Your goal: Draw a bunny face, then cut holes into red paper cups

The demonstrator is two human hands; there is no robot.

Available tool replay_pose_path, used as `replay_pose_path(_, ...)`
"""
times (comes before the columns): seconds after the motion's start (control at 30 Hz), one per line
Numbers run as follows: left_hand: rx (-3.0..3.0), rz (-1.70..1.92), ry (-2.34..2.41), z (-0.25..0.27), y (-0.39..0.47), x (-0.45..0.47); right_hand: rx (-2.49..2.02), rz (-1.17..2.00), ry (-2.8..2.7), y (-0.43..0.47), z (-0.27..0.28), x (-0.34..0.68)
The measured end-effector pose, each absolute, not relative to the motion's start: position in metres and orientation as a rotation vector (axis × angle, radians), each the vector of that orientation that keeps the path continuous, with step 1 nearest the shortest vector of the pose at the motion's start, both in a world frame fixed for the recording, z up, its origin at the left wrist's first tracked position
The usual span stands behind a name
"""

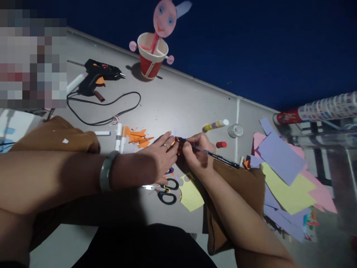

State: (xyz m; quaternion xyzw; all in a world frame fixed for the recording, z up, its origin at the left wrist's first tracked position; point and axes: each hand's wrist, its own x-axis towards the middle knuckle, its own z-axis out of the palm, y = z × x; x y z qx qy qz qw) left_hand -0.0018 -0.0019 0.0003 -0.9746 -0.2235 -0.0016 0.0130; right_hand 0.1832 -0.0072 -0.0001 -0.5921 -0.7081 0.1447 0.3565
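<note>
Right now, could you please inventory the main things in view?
table: 1, grey, centre
glue gun: 1, black, upper left
cup figure: 1, red, pink, top
cup stack: 1, multicoloured, upper right
markers: several, mostly white, left
scraps: several, orange, left
tube: 1, yellow, centre right
cap: 1, red, centre right
container: 1, clear, centre right
sheets: several, purple, pink, yellow, right
black-handled scissors: 1, black, centre
pen: 1, black, centre
left hand: 1, bare, centre
right hand: 1, bare, holding pen

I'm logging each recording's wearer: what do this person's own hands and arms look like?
The left hand wears a slim silver-coloured finger ring, with a smooth, pale grey-green, rounded bangle at its wrist. No jewellery shows on the right hand. Both forearms are bare.
</note>
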Motion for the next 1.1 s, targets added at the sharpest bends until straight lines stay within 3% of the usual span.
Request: replay_pose_path(1.1,-3.0,-0.08,-0.657,-0.005,-0.003,-0.003,-1.596,0.42,-1.74,-0.005,-0.009,0.184)
